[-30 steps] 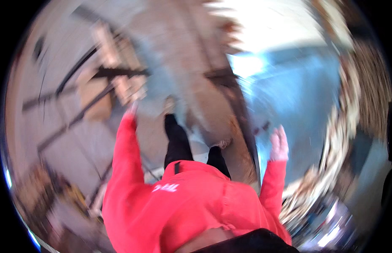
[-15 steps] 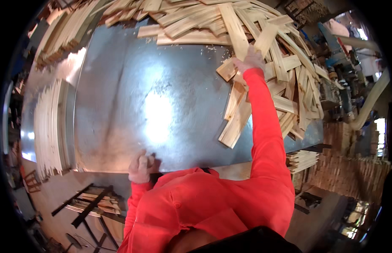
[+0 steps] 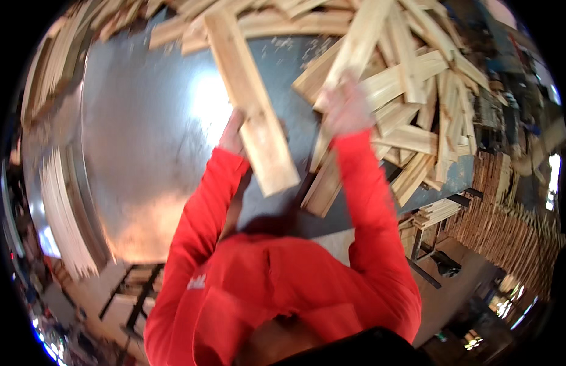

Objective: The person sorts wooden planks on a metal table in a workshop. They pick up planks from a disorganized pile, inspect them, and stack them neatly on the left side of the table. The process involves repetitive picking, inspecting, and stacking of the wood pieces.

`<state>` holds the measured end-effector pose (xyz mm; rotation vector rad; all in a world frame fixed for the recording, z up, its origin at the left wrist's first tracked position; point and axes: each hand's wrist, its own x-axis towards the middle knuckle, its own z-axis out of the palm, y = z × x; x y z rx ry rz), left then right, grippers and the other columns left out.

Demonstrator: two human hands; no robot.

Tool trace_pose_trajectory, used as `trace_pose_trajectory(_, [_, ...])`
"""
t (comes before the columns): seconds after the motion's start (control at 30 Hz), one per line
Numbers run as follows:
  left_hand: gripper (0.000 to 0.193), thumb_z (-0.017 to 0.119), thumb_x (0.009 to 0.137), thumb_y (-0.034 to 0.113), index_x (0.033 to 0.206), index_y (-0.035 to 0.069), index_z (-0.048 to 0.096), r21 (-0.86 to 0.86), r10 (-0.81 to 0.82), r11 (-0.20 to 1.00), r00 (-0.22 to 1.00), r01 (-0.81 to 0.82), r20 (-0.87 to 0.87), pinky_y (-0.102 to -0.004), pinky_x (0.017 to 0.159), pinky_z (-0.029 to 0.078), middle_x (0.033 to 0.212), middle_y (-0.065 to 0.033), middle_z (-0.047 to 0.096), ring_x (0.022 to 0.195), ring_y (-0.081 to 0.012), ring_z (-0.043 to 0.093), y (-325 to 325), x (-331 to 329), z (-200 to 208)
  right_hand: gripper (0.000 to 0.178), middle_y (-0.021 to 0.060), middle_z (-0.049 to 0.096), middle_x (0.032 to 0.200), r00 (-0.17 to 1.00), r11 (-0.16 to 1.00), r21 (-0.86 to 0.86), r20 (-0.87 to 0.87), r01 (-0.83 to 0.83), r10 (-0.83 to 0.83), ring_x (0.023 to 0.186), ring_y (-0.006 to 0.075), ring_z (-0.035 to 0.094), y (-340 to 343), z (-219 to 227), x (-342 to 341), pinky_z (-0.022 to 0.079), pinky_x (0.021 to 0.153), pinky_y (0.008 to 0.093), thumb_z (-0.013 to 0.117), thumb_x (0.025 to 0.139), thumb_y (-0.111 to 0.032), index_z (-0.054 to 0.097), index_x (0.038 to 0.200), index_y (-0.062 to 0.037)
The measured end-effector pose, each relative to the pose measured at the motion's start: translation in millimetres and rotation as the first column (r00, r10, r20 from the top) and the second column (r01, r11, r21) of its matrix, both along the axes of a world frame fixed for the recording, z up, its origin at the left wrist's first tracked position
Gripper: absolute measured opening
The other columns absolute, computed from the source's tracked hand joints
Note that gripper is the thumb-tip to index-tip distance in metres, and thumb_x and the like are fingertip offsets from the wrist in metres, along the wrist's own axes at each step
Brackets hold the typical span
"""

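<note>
My left hand [image 3: 233, 133] is closed around a pale wooden plank [image 3: 253, 110], which is lifted at a slant over the grey metal tabletop [image 3: 142, 116]. The thumb shows at the plank's left edge, while the other fingers are hidden beneath it. To the right, my blurred right hand [image 3: 348, 110] is closed on the near end of another wooden plank [image 3: 365, 39]. That plank slants away over a loose pile of planks [image 3: 405, 85] lying crisscross on the right of the table.
More loose planks [image 3: 295, 24] lie along the far edge, with wood shavings beside them. Neat stacks of boards [image 3: 63, 213] stand at the left. A tall board stack [image 3: 508, 226] is beyond the table at the right. A black metal frame [image 3: 139, 299] stands on the floor at lower left.
My left hand has risen from the table's near edge and taken hold of a plank brought over from the pile. My right hand has drawn nearer with another plank.
</note>
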<state>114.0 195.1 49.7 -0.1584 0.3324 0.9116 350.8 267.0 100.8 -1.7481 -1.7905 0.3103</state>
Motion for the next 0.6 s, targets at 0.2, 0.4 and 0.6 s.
trace_pose_trajectory(0.2, [0.045,0.055,0.096,0.035,0.127,0.003,0.056,0.139,0.000,0.914,0.341,0.381,-0.940,-0.0417,0.103,0.044,0.120,-0.0165,0.064,0.117,-0.0323,0.057,-7,-11,-33,0.100,0.0210,0.060,0.126,0.797,0.644,-0.471,0.397,0.603,-0.456,0.113,0.0363,0.061,102,10,30,0.047,0.096,0.0411,0.072,0.075,-0.048,0.022,0.145,0.0023])
trace_pose_trajectory(0.4, [0.045,0.063,0.089,0.037,0.118,0.003,0.064,-0.044,0.015,0.869,-0.114,0.493,-0.993,-0.0342,0.082,0.051,0.107,-0.0142,0.069,0.100,-0.0249,0.064,-21,-32,-86,0.106,0.0292,0.053,0.130,0.836,0.698,-0.477,0.174,0.534,-0.520,0.115,0.0359,0.060,111,2,7,0.047,0.098,0.0442,0.072,0.080,-0.045,0.006,0.150,-0.0009])
trace_pose_trajectory(0.6, [0.055,0.066,0.084,0.040,0.131,0.012,0.058,0.107,0.172,0.889,-0.108,0.445,-0.979,-0.0395,0.101,0.044,0.118,-0.0165,0.067,0.117,-0.0330,0.060,-62,-38,-59,0.126,0.0294,0.028,0.150,0.657,0.696,-0.435,-0.267,0.571,-0.705,0.137,0.0376,0.038,138,-50,-69,0.031,0.113,0.0368,0.080,0.071,-0.051,0.002,0.150,0.0080])
